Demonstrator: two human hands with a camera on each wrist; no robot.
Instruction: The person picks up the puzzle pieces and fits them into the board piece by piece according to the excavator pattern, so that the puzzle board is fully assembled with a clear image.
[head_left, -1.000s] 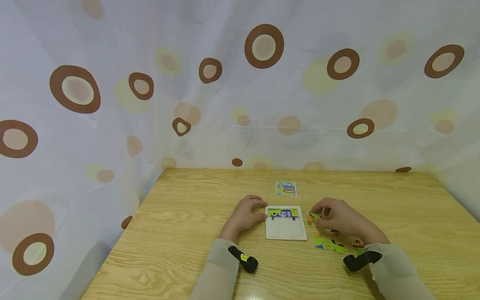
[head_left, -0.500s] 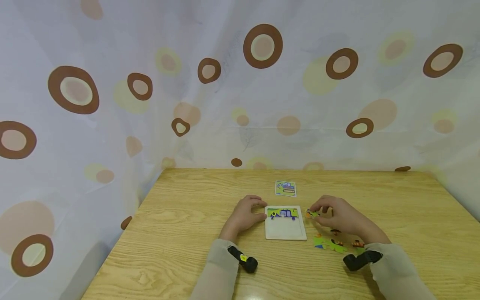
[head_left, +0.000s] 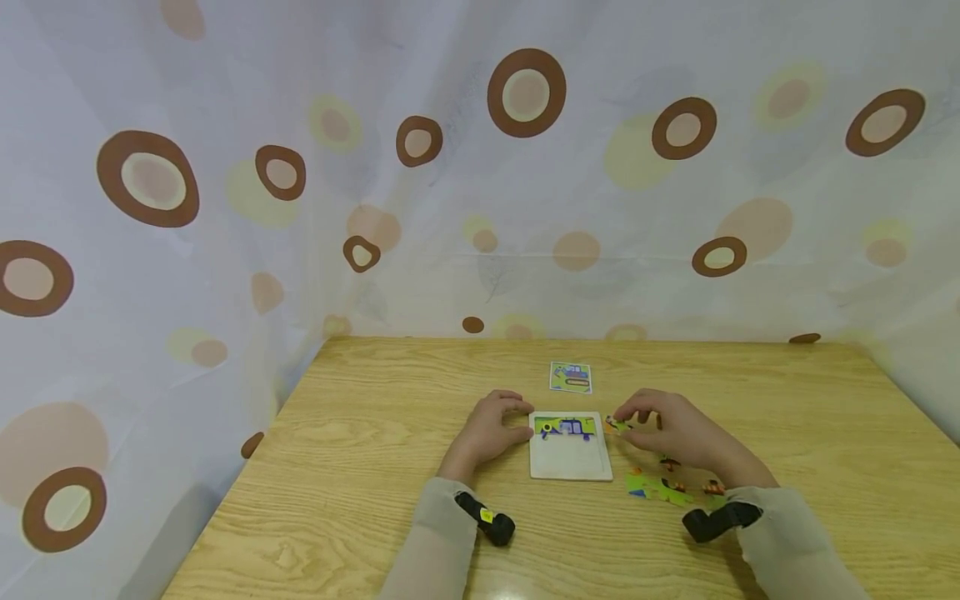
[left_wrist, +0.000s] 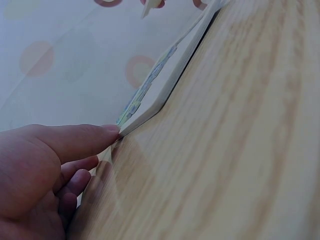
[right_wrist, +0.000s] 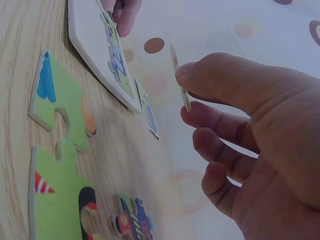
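Note:
My right hand (head_left: 678,429) pinches a jigsaw puzzle piece (head_left: 615,424) between thumb and fingertips, just off the right edge of a white puzzle tray (head_left: 570,462). In the right wrist view that piece (right_wrist: 175,59) shows almost edge-on, raised off the table, with the other fingers bent beneath. Joined pieces with a blue and purple vehicle picture (head_left: 566,428) fill the tray's upper part; its lower part is bare white. My left hand (head_left: 487,429) rests at the tray's left side. Its thumb (left_wrist: 95,140) touches the tray edge; the index fingertip is hidden in the left wrist view.
Several loose green puzzle pieces (head_left: 675,492) lie right of the tray, partly under my right wrist. A small picture card (head_left: 572,377) of a vehicle lies behind the tray. The wooden table (head_left: 375,500) ends at a curtain (head_left: 420,292) with brown rings.
My right hand has shifted slightly left with the puzzle piece, bringing it nearer the tray's right edge. The left hand and the tray stay where they were.

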